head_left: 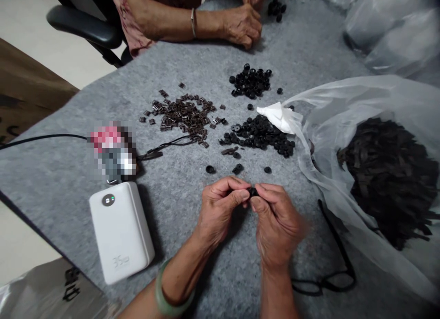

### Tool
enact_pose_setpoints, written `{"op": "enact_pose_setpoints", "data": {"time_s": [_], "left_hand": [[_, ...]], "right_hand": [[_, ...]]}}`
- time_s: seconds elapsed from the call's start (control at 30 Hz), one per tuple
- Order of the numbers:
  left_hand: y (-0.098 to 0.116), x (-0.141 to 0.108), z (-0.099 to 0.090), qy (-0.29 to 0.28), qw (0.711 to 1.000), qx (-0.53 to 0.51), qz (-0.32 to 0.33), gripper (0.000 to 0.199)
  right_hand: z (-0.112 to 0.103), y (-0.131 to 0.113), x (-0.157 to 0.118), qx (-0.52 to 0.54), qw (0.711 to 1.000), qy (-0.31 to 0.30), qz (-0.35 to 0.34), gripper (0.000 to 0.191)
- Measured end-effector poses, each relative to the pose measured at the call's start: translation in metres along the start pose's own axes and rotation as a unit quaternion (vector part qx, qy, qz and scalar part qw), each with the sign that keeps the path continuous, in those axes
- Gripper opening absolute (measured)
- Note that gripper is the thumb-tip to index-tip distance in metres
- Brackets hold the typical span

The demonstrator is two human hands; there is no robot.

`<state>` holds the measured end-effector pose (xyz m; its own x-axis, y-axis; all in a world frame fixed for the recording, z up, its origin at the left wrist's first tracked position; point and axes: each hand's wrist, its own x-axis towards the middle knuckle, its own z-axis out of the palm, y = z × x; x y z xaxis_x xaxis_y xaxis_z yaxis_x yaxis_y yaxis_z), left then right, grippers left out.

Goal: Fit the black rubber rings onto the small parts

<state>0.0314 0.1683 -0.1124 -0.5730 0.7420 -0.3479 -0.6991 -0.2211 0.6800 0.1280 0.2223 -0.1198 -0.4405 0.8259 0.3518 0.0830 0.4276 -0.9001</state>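
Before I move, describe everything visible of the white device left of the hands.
The white device is a smooth, rounded block, seemingly plastic. Its top face carries a round dark display near the far left corner, lit with characters, some green, and a grey marking starting "35" at the near end. It lies flat on the grey table, slightly askew, its right side visible. The left hand and right hand are clear of it. A blurred patch hides whether anything meets its far end.

Three black heaps (252,83) lie from one to two o'clock. One brown heap (185,115) sits near eleven, one power bank (118,232) at eight.
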Motion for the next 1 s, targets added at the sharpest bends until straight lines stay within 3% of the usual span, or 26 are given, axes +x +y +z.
{"op": "enact_pose_setpoints", "data": {"time_s": [0.2,0.47,0.67,0.83,1.0], "left_hand": [[-0.001,-0.001,0.002,0.033,0.999,0.025,0.012,0.014],[-0.002,-0.003,0.002,0.020,0.997,0.066,0.013,0.008],[0.002,-0.001,-0.002,0.020,0.998,0.051,0.002,0.010],[0.008,0.003,-0.005,-0.009,0.999,0.019,-0.025,0.018],[0.010,0.004,-0.008,-0.044,0.997,0.020,-0.065,0.024]], "right_hand": [[0.007,-0.002,0.002,-0.012,1.000,0.017,0.000,0.020],[0.004,0.006,0.000,0.020,0.998,0.036,0.043,0.020],[0.006,0.004,-0.004,0.078,0.994,0.003,0.071,0.027],[0.005,0.009,-0.010,0.053,0.996,-0.025,0.072,0.031],[0.003,0.009,-0.005,0.082,0.994,-0.035,0.071,0.023]]}}
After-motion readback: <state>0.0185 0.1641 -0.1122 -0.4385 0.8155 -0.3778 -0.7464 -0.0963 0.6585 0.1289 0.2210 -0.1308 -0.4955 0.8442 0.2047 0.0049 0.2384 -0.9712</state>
